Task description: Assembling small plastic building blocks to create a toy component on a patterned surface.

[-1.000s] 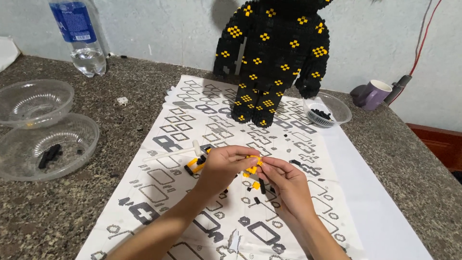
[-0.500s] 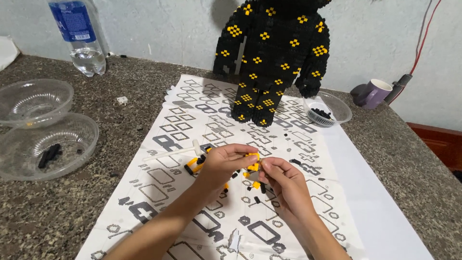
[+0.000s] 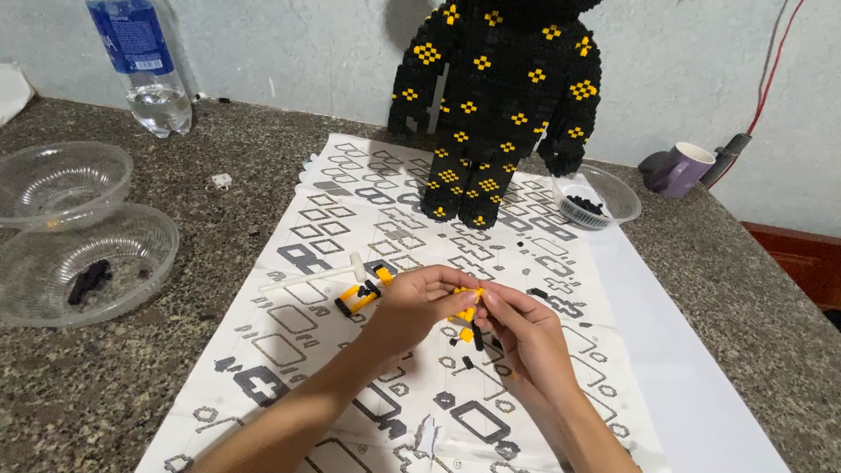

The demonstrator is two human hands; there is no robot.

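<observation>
Single head-worn view, angled steeply down and forward, held close above the speckled grey stone table (image 3: 745,289), pale wall (image 3: 289,52) faced beyond.

Both forearms reached in from the near edge of the counter, converging. Left hand (image 3: 420,302) and right hand (image 3: 526,328) met fingertip to fingertip, fingers curled in a pinch, wrists slightly raised.

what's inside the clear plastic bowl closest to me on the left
The near clear bowl holds a small heap of black pieces on its bottom, left of centre; the rest looks bare. The bowl behind it overlaps its far rim, blurring that edge.
</observation>
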